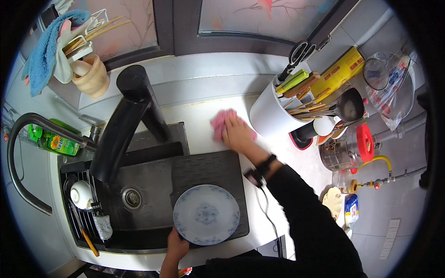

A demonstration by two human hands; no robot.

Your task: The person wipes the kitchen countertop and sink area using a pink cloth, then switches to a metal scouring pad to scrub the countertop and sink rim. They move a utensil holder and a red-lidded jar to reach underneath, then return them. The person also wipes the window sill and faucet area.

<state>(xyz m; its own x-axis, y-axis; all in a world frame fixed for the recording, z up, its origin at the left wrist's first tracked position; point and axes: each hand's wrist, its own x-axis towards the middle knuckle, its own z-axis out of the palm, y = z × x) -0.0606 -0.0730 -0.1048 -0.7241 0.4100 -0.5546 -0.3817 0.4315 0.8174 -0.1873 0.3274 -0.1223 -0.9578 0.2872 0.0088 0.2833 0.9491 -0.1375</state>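
Pressed flat on a pink cloth (219, 122), my right hand (238, 133) lies on the white countertop (201, 135) beyond the sink. The cloth is bunched under the fingers and slightly blurred. A black band and a small device with a cable sit on that wrist. My left hand (178, 244) grips the near left rim of a white plate (206, 214) with a blue floral pattern. This plate is over a dark board (208, 166) that covers the right part of the black sink (146, 222); whether it touches the board I cannot tell.
A black faucet (120, 139) rises over the sink's left part. The dish rack (81, 227) holds a white bowl (82, 194). Right of the cloth stands a white utensil holder (271, 114) with scissors, knives and chopsticks. Green dish soap (61, 142) stands at left, a red-lidded jar (342, 147) at right.
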